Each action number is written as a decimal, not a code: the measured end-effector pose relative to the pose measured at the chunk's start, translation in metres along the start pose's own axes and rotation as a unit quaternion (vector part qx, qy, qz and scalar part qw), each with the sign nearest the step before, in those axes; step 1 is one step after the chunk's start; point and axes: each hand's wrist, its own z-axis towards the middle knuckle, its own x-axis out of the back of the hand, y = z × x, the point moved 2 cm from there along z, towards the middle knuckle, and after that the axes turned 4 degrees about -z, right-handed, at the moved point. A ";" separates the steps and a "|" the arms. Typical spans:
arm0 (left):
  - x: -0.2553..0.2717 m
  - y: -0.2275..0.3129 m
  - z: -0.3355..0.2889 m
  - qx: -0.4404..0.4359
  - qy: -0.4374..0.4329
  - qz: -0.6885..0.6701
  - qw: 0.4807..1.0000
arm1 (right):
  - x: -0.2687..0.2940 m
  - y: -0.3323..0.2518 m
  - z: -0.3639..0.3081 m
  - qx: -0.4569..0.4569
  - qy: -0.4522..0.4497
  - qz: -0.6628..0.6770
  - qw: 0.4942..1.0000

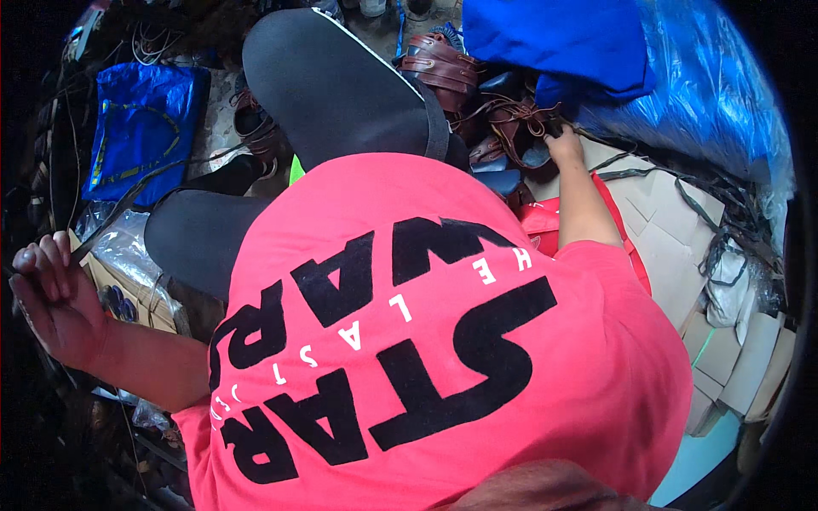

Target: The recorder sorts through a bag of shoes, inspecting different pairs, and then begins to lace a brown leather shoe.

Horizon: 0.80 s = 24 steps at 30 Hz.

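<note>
Pink shirt (511, 238) bulges nearest; left hand (61, 298), fingers half-curled, grips a dark strip (129, 198); right hand (564, 146), hold unclear, meets brown laced shoe (514, 129) beside cardboard (669, 204)'s upper-left edge.

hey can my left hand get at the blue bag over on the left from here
Probably yes: the blue bag lies ahead of your left hand, and nothing solid seems to stand between them. A dark strip near that hand crosses the bag's lower part, though, and might snag.
</note>
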 end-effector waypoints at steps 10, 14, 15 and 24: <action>0.004 -0.006 -0.004 0.017 0.039 -0.060 0.997 | 0.048 -0.018 -0.011 0.230 0.009 0.070 0.971; 0.000 -0.005 -0.003 0.014 0.026 -0.043 0.999 | 0.090 -0.079 -0.031 0.240 0.012 0.000 0.971; -0.004 -0.005 -0.003 0.013 0.024 -0.035 0.999 | 0.091 -0.086 -0.028 0.246 0.034 0.024 0.968; -0.003 0.000 -0.015 0.007 0.084 -0.017 0.996 | 0.072 -0.132 0.007 0.275 -0.039 0.270 0.922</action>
